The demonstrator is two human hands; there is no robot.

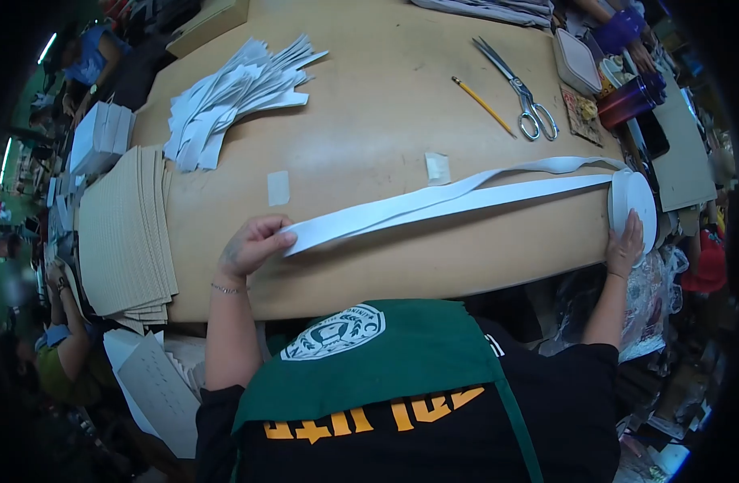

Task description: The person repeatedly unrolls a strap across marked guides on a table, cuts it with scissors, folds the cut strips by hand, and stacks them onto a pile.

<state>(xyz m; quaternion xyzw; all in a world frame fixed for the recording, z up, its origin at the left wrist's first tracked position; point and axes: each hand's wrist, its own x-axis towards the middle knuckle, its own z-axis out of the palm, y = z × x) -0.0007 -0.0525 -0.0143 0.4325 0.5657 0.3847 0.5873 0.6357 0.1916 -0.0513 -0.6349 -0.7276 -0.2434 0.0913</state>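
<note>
My left hand (257, 245) pinches the folded end of a white elastic band (402, 211) between thumb and fingers. Two lengths of the band stretch across the table to a white roll (632, 201) at the right edge. Against the front face of that roll rests my right hand (626, 243), fingers extended upward and spread along it. Beyond the band, two pieces of tape (278, 187) are stuck to the tabletop. A heap of cut white strips (237, 92) lies at the upper left.
Scissors (521, 92) and a yellow pencil (484, 106) lie at the upper right, near a tumbler (631, 98) and a plastic container (577, 63). Stacked beige sheets (124, 241) cover the left table edge, with a white box (102, 138) beyond. Other people sit around the table.
</note>
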